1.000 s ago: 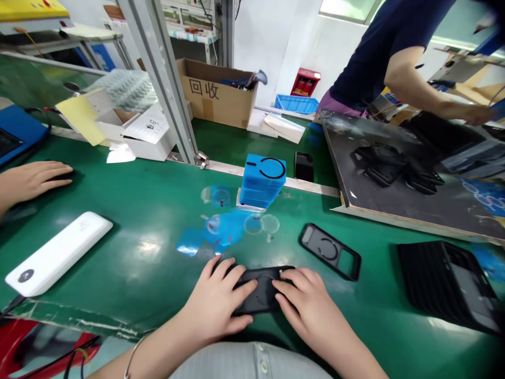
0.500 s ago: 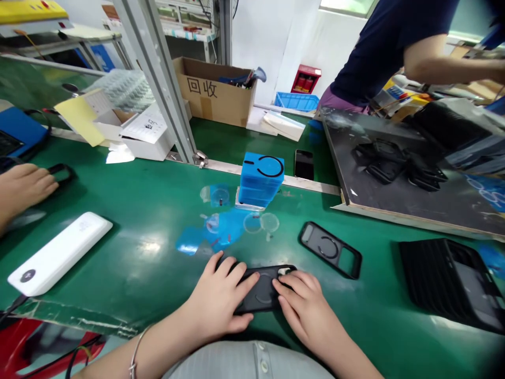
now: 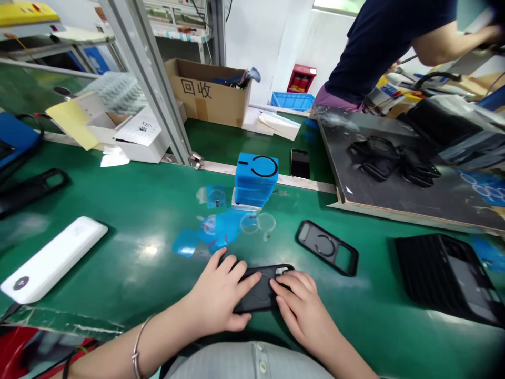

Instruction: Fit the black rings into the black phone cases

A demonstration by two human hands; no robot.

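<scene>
The left hand (image 3: 219,295) and the right hand (image 3: 298,310) both press closely onto a black phone case (image 3: 258,296), whose long axis lies crosswise between them.

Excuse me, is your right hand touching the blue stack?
No; the right hand rests on a black phone case instead.

Single head-worn view, facing forward and down from above the person's chest, close over the left hand (image 3: 219,292) and right hand (image 3: 298,310) on the green bench (image 3: 130,210).
</scene>
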